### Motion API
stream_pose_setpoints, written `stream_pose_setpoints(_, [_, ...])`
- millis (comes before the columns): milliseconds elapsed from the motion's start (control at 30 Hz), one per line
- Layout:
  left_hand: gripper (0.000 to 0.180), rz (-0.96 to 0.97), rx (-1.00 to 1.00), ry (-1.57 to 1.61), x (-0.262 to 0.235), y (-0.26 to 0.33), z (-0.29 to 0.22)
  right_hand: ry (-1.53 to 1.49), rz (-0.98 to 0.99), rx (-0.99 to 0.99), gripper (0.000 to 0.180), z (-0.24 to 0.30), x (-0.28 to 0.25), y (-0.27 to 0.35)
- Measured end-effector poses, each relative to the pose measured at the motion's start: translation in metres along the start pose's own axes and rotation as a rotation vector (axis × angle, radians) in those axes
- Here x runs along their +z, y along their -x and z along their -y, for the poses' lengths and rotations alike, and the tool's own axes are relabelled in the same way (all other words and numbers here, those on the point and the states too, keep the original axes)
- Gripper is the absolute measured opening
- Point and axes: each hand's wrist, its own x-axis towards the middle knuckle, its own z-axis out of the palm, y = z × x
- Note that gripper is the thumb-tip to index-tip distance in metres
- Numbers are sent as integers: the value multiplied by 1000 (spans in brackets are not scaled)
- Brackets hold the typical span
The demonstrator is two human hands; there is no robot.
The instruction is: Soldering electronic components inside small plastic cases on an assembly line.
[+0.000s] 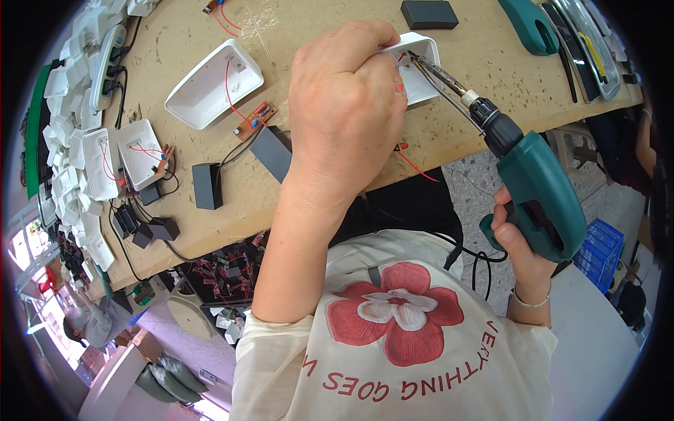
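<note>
My right hand (523, 245) is wrapped round the handle of a green soldering gun (537, 186), one finger at its trigger. The gun's tip reaches inside a white plastic case (427, 83), close to a metal contact and a bit of red wire. Closed at the left side of this case, my left hand (347, 98) grips its edge and hides much of it. Whether its fingers also hold a wire I cannot tell. Just left of my wrist lie a black box-shaped adapter (271, 151) and a small brown circuit board (256, 121) with a red wire.
Another white case (217, 84) lies open at left, the board's red wire running into it. Farther left are wired cases (140, 151), black adapters (207, 186), a power strip (109, 67) and a heap of white cases. A black box (430, 14) sits at the back.
</note>
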Motion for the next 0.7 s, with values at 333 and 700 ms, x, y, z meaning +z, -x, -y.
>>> stream_pose_setpoints(333, [15,-11,9,0,1,1,0,-3,-41,-102,45,-2,5,-2])
stream_pose_setpoints(700, [8,6,-1,20,3,2,-1,20,-36,-114,42,3,3,-2])
